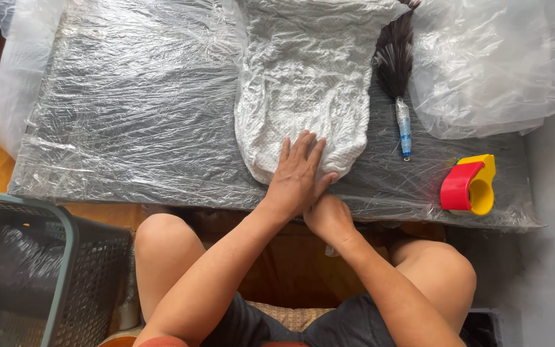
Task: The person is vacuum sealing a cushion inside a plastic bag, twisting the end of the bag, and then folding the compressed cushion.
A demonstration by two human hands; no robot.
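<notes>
Nearest me are my bare knees, and at 7 o'clock a grey-green mesh basket (pixel 65 270) with orange holes. Ahead lies a low dark table (pixel 130 128) under crinkled clear film. My left hand (pixel 297 177) lies flat, fingers together and straight, pressing the rounded near end of a bag (pixel 303 83) at the middle. The bag is clear wrinkled plastic over white, bumpy knit cloth, and runs from my hand toward 12 o'clock. My right hand (pixel 330 218) sits just under the left, at the table's near edge; its fingers curl under and I cannot tell what they grip. At 1 o'clock a duster (pixel 398 71) with dark feathers and a pale blue handle lies just beside the bag. At 3 o'clock sits a red and yellow tape dispenser (pixel 469 185), rounded and glossy. At 2 o'clock are loose clear plastic sheets (pixel 496 64).
</notes>
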